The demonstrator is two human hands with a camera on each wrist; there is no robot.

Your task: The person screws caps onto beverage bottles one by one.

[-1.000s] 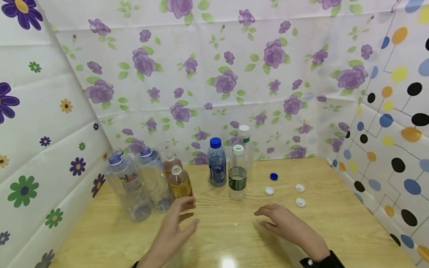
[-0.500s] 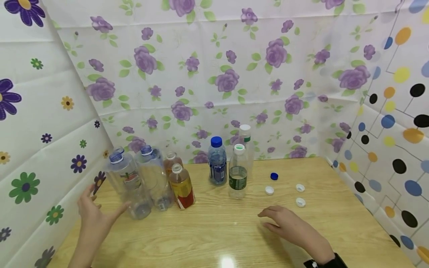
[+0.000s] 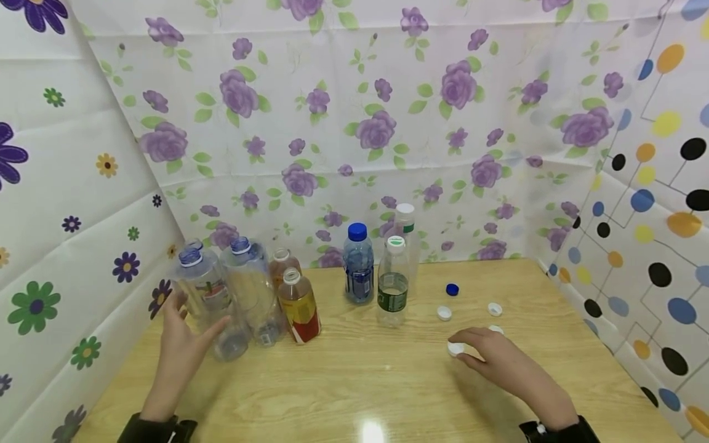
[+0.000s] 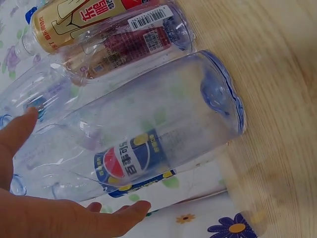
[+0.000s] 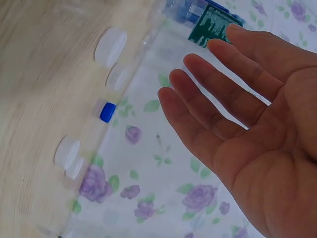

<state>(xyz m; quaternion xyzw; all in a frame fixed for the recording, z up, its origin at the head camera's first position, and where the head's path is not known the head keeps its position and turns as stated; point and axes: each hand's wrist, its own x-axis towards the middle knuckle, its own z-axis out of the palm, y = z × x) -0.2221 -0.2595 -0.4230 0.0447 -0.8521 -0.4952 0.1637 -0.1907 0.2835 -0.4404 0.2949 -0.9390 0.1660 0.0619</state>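
Note:
My left hand (image 3: 183, 341) reaches around a clear capless plastic bottle (image 3: 231, 341) at the far left, thumb and fingers spread to either side of it. In the left wrist view, the thumb and the fingers (image 4: 131, 214) stand apart across the bottle, and a Pepsi label (image 4: 129, 161) shows there. My right hand (image 3: 501, 363) hovers low over the table, its fingertips overlapping the edge of a white cap (image 3: 455, 349) in the head view. The right wrist view shows its fingers (image 5: 190, 114) extended with nothing in the palm.
Another clear bottle (image 3: 252, 295) and two tea-coloured bottles, the front one (image 3: 300, 311) labelled yellow, stand beside it. A blue-capped bottle (image 3: 359, 271) and two white-capped ones, one green-labelled (image 3: 392, 300), stand mid-table. More white caps (image 3: 444, 313) and a blue cap (image 3: 452, 289) lie right.
My left hand has swung from beside the yellow-labelled bottle leftward to the far-left clear bottle. My right hand has shifted slightly right, uncovering a white cap beneath it.

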